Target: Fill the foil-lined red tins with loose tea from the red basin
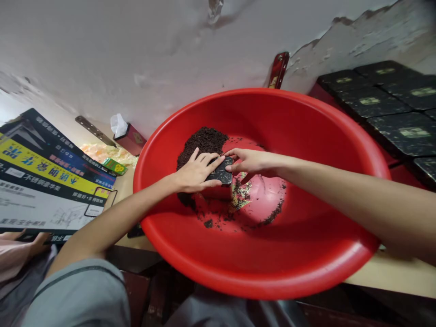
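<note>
A red tin with a black lid (225,175) stands inside a large red plastic basin (306,122). My left hand (195,175) lies across the lid, its fingers stretched out and spread. At the lid's right end, my right hand (245,162) grips the edge between thumb and bent fingers. Its other fingers hang over the basin floor. Behind the tin rises a heap of dark loose tea leaves (206,140). Dark crumbs and a printed scrap (243,202) are scattered beside the tin. My left hand hides part of the lid.
Several black-lidded tins (374,101) stand to the right. On the left are a large printed cardboard box (44,177), a small green box (114,166) and a tin with clear plastic (131,140). A red strip (279,70) leans on the wall. Another person's arm (20,250) shows lower left.
</note>
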`<state>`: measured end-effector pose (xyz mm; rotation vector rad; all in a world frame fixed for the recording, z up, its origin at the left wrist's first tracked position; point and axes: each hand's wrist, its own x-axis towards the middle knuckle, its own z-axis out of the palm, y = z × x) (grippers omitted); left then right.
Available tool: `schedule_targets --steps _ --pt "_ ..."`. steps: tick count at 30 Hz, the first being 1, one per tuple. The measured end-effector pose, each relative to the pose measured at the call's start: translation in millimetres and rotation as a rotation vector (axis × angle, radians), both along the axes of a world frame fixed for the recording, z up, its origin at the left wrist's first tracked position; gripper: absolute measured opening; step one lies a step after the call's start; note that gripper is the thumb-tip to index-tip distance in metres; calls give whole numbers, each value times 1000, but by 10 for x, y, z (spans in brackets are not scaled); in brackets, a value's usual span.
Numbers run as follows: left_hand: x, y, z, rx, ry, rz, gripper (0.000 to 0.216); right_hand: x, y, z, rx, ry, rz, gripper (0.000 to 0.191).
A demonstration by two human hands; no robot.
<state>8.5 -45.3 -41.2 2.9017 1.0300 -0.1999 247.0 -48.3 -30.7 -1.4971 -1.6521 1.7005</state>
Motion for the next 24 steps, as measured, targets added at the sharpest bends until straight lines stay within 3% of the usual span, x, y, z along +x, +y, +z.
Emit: schedule_targets --steps 6,10,15,19,24 --pt "88 -72 37 -2 74 66 96 14 90 -61 -11 -76 76 57" --pt "78 -66 -32 43 36 72 95 96 202 -117 -41 -41 190 60" --pt "54 -55 -94 58 -24 76 113 166 234 -242 67 33 281 56" --pt "52 -5 -82 30 21 124 123 123 195 -422 147 130 355 92" --pt "-83 53 -11 35 -36 102 117 -72 78 -573 450 -22 286 142"
